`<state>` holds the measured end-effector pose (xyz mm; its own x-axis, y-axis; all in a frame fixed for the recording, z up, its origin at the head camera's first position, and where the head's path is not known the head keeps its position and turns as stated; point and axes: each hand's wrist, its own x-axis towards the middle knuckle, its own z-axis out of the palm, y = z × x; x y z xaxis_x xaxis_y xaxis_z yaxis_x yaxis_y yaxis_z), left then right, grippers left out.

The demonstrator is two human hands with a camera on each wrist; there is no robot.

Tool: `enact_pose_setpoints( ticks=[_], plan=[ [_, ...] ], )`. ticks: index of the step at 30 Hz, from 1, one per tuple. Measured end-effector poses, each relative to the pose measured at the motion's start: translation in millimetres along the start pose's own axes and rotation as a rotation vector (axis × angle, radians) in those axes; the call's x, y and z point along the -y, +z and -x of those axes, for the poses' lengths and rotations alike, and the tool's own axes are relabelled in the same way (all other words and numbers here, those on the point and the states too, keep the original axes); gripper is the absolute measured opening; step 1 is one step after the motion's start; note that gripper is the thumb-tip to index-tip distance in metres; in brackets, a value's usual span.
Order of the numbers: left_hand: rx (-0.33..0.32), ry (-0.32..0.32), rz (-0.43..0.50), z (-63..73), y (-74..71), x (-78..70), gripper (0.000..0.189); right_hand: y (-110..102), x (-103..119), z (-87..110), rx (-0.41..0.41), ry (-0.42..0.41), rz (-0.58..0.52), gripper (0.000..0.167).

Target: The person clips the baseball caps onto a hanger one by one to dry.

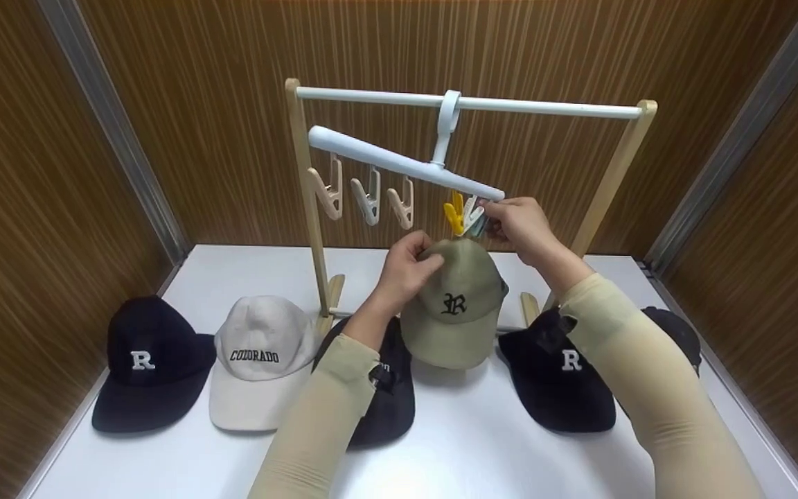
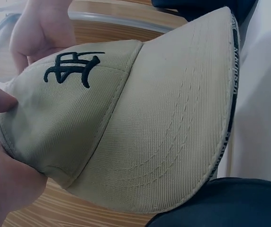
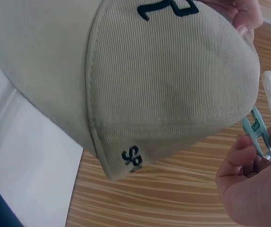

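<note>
A khaki baseball cap point(image 1: 468, 333) with a dark letter on its front is held up under the right end of a white clip hanger point(image 1: 399, 163). My left hand point(image 1: 402, 274) grips its crown from the left, thumb in front. Up at the hanger's lower end, my right hand point(image 1: 522, 227) pinches a teal clip point(image 3: 255, 131) between thumb and fingers. In the right wrist view this clip's tip is right at the cap's edge. A yellow clip point(image 1: 454, 215) and a white clip point(image 1: 472, 213) hang just left of the right hand, over the crown.
The hanger hooks over the rail point(image 1: 544, 107) of a wooden-legged rack and slopes down rightward. Several other clips point(image 1: 367, 201) dangle at its left. On the white table point(image 1: 433, 457) lie a navy cap point(image 1: 149, 346), a cream Colorado cap point(image 1: 264, 353), and dark caps point(image 1: 572, 388) under my arms.
</note>
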<state>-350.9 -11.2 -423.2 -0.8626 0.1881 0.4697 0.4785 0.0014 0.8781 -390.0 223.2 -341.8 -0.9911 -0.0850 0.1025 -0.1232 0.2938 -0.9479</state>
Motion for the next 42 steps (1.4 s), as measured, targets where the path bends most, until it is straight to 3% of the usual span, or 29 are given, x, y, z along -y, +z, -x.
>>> enact_pose_setpoints(
  ticks=[10, 25, 42],
  plan=[
    [-0.013, -0.024, 0.06, -2.9, 3.2, 9.3, 0.025, 3, 0, 3.2, 0.043, 0.062, -0.083, 0.029],
    [-0.05, -0.146, 0.074, -4.0, 13.6, 6.8, 0.025, 1, -1, 2.5, 0.076, 0.094, -0.138, 0.027],
    [-0.101, -0.175, 0.107, -2.7, 18.6, 8.0, 0.023, -1, -2, 4.1, 0.078, 0.076, -0.073, 0.023]
  ],
)
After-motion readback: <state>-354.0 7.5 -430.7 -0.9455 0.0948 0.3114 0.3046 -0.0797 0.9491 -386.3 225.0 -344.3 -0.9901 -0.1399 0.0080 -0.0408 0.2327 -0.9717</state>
